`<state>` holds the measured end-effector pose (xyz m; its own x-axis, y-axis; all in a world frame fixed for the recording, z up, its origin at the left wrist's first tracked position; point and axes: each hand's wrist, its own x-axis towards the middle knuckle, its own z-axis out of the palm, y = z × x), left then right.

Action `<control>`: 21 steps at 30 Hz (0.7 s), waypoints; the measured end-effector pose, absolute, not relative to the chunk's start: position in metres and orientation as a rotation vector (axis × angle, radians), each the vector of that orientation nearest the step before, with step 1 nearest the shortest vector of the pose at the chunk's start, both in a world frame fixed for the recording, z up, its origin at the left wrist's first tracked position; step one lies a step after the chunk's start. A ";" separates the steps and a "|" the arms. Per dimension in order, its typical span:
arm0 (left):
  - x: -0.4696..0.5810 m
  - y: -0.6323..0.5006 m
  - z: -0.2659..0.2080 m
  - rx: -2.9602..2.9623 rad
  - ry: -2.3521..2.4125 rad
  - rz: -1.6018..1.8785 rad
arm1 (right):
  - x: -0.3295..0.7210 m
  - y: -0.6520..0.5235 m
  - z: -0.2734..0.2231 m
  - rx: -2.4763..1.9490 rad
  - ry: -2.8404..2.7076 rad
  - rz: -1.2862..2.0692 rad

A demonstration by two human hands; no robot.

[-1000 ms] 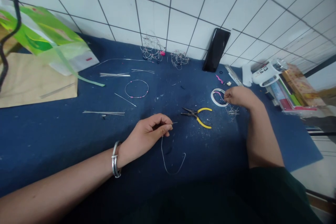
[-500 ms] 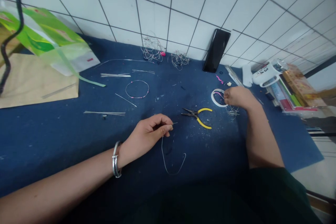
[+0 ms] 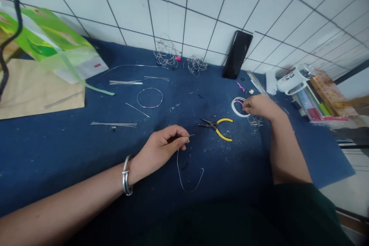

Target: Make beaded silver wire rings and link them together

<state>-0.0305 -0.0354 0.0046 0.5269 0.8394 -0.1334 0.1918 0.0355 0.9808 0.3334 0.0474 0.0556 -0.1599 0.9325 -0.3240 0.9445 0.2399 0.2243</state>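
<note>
My left hand (image 3: 164,148) pinches one end of a thin silver wire (image 3: 181,178), whose short tip pokes out past the fingertips while the rest hangs down in a curve. Over on the right, my right hand (image 3: 261,105) has its fingers bent together at a small round white dish (image 3: 234,110) with something pink in it. Whatever those fingers may hold is hidden. Between the hands lie needle-nose pliers (image 3: 215,125) with yellow handles, jaws spread. Beside the dish is a small heap of short wire pieces (image 3: 255,123).
Behind lie a wire loop with pink beads (image 3: 150,107), straight wires (image 3: 113,124) and tangled wire bundles (image 3: 197,65). A black phone (image 3: 238,54) leans on the tiled wall. A white mug (image 3: 291,80) stands right; a paper bag (image 3: 43,92) lies left.
My right hand's fingertips have shifted slightly left, further over the white dish. My left hand keeps the wire in the same place.
</note>
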 end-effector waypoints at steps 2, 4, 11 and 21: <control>-0.031 -0.036 0.005 1.485 0.933 0.634 | 0.329 0.046 0.053 1.708 2.064 0.047; -0.031 -0.036 0.004 1.478 0.930 0.637 | 0.323 0.045 0.048 1.684 2.009 0.139; -0.031 -0.035 0.002 1.467 0.927 0.639 | 0.314 0.046 0.040 1.669 1.990 0.221; -0.032 -0.035 0.001 1.471 0.933 0.652 | 0.349 0.045 0.067 1.991 2.313 -0.488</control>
